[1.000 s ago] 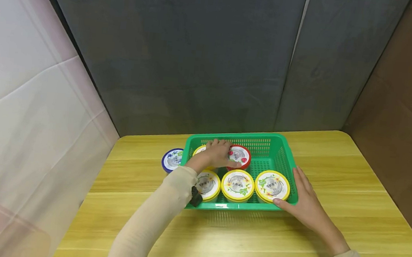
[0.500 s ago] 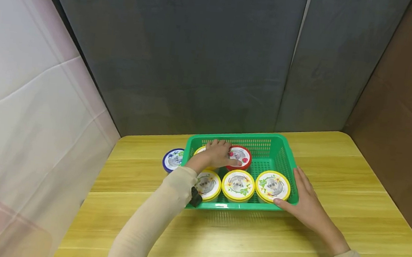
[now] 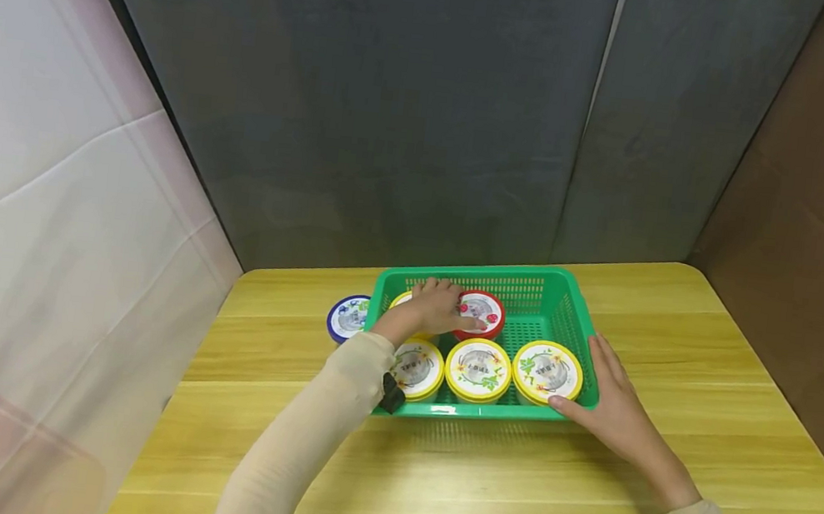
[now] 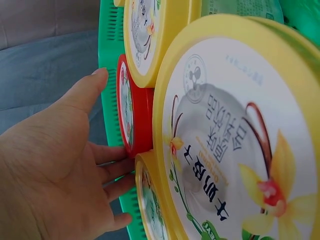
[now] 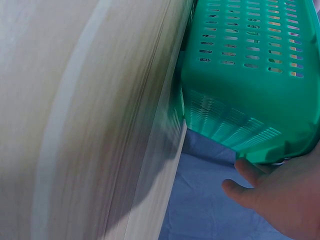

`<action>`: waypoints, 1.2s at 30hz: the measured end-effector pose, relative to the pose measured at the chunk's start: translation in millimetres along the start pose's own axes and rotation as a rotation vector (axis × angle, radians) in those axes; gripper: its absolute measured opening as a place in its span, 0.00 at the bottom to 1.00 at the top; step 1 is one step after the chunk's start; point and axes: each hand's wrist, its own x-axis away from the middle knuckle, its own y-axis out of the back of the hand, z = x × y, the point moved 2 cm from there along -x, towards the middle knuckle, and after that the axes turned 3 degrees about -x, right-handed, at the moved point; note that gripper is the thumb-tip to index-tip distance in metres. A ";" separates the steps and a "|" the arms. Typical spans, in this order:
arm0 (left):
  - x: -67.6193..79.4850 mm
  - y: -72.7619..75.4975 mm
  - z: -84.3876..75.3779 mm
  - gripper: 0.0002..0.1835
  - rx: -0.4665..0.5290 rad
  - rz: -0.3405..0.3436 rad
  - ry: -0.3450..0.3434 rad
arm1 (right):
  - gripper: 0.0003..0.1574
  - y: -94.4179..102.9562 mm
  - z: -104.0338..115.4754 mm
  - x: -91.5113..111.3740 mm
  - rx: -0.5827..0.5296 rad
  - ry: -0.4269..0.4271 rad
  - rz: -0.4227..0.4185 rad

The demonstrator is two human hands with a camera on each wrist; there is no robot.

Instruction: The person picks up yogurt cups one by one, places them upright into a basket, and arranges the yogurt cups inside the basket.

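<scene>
A green plastic basket (image 3: 467, 412) holds lidded round tubs. My left hand (image 3: 437, 306) reaches over its back row, between a red-lidded tub (image 3: 485, 307) and a yellow-lidded tub (image 3: 400, 298) that it partly hides. In the left wrist view, the fingers of the left hand (image 4: 60, 165) lie fairly straight beside the red tub (image 4: 143, 117), while the thumb stands apart from its lid. At the basket's front right corner, my right hand (image 3: 618, 408) grips the rim, thumb at the front and fingers along the outer side. Its fingertips (image 5: 240, 192) show below the basket wall (image 5: 250, 95).
Three yellow-lidded tubs, left (image 3: 417, 371), middle (image 3: 478, 370) and right (image 3: 547, 373), fill the basket's front row. A blue-lidded tub (image 3: 348, 317) stands on the wooden table (image 3: 447, 495), outside the basket's left side. A dark panel (image 3: 396, 121) rises behind the table.
</scene>
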 end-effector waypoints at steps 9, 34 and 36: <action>9.3 9.0 7.2 0.47 -0.003 -0.038 0.021 | 0.76 -0.2 -1.4 -2.2 0.002 -0.008 0.004; 60.5 13.9 89.3 0.46 0.112 -0.259 0.095 | 0.76 6.2 -2.0 -2.2 0.002 -0.031 0.021; 64.7 11.4 96.5 0.46 0.124 -0.277 0.102 | 0.76 6.1 -1.9 -2.1 -0.003 -0.031 0.023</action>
